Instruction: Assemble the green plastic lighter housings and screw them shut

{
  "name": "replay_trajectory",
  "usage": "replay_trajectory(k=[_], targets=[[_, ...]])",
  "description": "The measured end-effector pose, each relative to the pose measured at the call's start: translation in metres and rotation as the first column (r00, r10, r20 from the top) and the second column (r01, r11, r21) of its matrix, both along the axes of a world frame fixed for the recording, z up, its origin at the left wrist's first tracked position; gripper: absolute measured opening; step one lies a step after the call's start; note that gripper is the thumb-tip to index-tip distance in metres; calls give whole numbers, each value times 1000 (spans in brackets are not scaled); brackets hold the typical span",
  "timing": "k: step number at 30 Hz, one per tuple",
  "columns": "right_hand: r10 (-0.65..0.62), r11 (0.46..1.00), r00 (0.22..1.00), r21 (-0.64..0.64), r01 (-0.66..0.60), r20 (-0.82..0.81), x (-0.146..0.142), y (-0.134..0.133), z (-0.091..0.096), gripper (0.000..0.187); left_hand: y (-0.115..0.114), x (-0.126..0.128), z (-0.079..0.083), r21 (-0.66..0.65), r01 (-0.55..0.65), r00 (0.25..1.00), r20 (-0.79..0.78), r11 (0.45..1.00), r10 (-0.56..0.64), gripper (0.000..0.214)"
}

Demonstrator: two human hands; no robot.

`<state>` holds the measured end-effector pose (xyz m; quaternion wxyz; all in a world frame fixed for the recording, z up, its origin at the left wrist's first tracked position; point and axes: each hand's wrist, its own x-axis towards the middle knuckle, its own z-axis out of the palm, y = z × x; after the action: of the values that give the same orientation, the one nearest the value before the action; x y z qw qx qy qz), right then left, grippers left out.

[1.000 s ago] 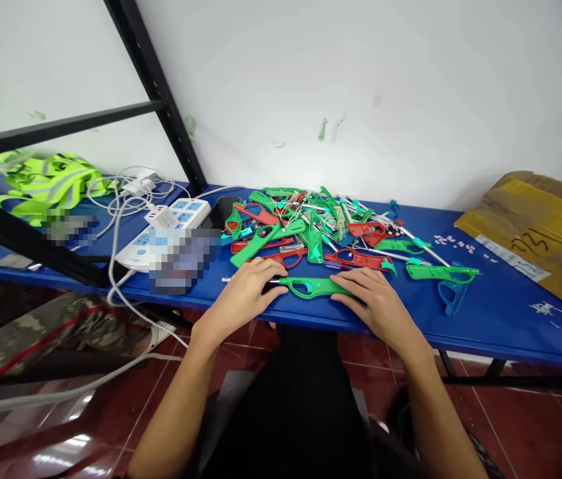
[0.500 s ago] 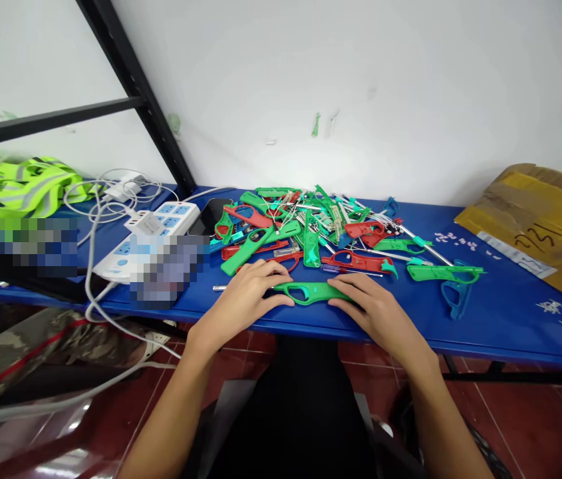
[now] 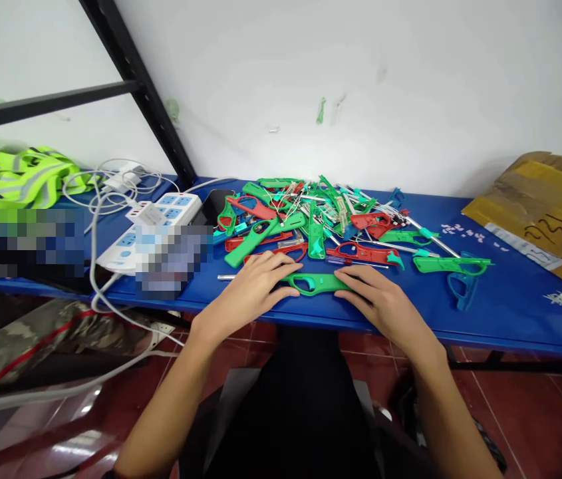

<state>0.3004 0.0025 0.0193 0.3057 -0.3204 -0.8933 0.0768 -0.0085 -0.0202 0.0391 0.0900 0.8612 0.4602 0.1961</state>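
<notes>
A green long-nosed gas lighter (image 3: 328,283) lies level near the front edge of the blue table, its metal tube pointing left. My left hand (image 3: 255,283) is closed over the tube end, thumb and fingers gripping the front of the casing; the tube tip shows beyond the hand. With fingers and thumb, my right hand (image 3: 378,296) pinches the handle end. The trigger opening shows between both hands. Just beyond lie a screwdriver (image 3: 355,262) and a heap of red and green lighter casings (image 3: 316,233), metal tubes and wires.
A white power strip (image 3: 151,229) with cables stands at left, beside a dark phone-like object (image 3: 218,203). At right are a taped cardboard box (image 3: 545,216), a blue casing piece (image 3: 461,289) and small white bits (image 3: 557,298). A black shelf post (image 3: 145,93) rises at left.
Both hands keep hold of the green lighter in nearly the same pose. The whole view has shifted slightly, so things appear a little higher and further right.
</notes>
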Motion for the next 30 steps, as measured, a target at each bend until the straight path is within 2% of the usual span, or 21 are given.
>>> replay_trajectory(k=[5,13,21,30], targets=[[12,1000,1000,3,-12,10,0,0,1,35,-2,0,-3,74,79,997,-8,994,-78,35],[24,1000,999,-17,-23,34,2,1,0,39,-14,6,-15,243,32,999,-36,970,-24,37],[44,994,996,94,-51,72,0,5,0,41,-12,6,-21,356,55,997,-73,933,-31,33],[17,990,996,141,-29,85,-1,4,-3,36,-16,12,-22,354,30,998,-62,935,-9,34]])
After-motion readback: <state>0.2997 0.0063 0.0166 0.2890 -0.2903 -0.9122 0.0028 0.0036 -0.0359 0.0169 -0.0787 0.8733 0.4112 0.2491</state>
